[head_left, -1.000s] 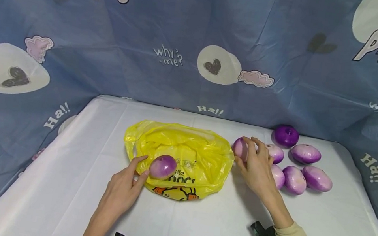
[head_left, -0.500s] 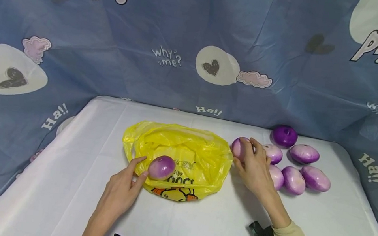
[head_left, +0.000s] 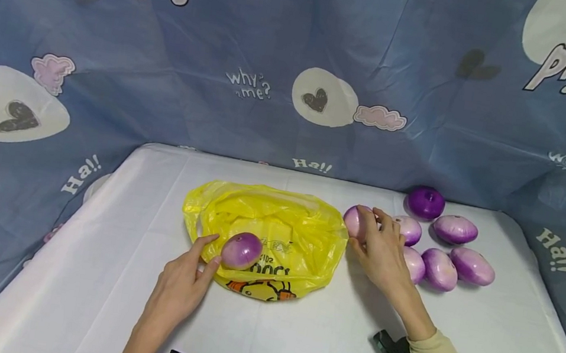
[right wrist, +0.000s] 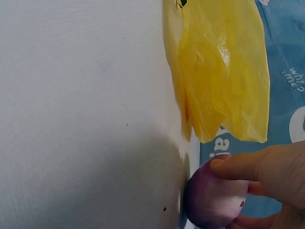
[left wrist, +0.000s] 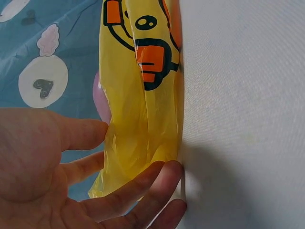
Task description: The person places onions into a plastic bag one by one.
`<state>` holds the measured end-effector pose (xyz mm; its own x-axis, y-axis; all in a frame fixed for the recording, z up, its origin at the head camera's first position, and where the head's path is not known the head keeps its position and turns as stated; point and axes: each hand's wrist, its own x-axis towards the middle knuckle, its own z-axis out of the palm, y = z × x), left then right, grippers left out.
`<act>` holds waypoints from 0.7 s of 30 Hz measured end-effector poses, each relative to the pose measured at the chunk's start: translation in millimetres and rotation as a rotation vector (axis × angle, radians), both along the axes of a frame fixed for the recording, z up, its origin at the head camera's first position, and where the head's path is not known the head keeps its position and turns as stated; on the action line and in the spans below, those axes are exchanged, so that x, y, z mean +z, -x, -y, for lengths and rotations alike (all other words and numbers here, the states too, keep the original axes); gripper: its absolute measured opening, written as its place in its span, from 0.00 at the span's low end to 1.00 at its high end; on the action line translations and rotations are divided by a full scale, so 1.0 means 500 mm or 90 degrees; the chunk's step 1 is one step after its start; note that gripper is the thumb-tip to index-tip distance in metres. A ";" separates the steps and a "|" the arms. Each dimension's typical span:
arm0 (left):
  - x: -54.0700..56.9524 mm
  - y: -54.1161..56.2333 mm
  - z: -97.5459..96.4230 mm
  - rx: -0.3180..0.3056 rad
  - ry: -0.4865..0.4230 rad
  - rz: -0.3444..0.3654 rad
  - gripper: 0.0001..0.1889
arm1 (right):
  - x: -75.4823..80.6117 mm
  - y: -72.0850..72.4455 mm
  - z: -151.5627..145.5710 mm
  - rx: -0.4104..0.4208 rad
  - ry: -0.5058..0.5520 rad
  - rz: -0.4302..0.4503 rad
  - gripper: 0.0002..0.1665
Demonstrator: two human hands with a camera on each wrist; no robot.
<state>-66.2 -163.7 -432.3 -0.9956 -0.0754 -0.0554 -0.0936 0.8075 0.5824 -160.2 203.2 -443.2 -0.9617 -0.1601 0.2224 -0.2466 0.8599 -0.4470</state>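
A purple onion (head_left: 242, 251) lies at the yellow plastic bag (head_left: 316, 258); I cannot tell whether it is inside or on top. My left hand (head_left: 181, 284) is at the bag's left end, thumb and fingers spread and touching the plastic. In the left wrist view the thumb meets the upper edge of the bag (left wrist: 138, 114) and other fingers lie along its side. My right hand (head_left: 384, 254) holds another onion (head_left: 356, 222) between thumb and fingers, just right of the bag. The right wrist view shows this onion (right wrist: 214, 195) low by the white surface, apart from the bag.
Several more onions lie to the right of my right hand, among them a dark purple one (head_left: 425, 203) at the back and a paler one (head_left: 472, 267) at the far right. A blue printed cloth (head_left: 278, 134) hangs behind the white-covered table (head_left: 282, 343).
The onion in my right hand has shifted slightly left toward the bag. My left hand and the bag with its onion look the same; the head view has drifted a little.
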 end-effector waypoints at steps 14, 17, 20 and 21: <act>0.000 -0.001 0.001 0.001 -0.001 0.008 0.26 | -0.004 -0.004 0.002 -0.002 -0.009 -0.019 0.42; 0.000 0.000 0.001 0.002 0.000 0.008 0.26 | -0.006 -0.004 0.001 -0.008 -0.006 -0.010 0.42; -0.001 0.000 0.000 0.001 -0.001 0.004 0.25 | -0.006 -0.004 0.002 -0.012 0.005 -0.008 0.42; -0.001 0.000 0.000 0.000 -0.003 0.002 0.25 | -0.006 -0.004 0.003 -0.014 0.008 -0.009 0.43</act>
<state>-65.9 -163.9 -432.9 -0.9954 -0.0759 -0.0593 -0.0963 0.8051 0.5853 -158.4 202.0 -446.0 -0.9619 -0.1360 0.2372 -0.2336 0.8599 -0.4540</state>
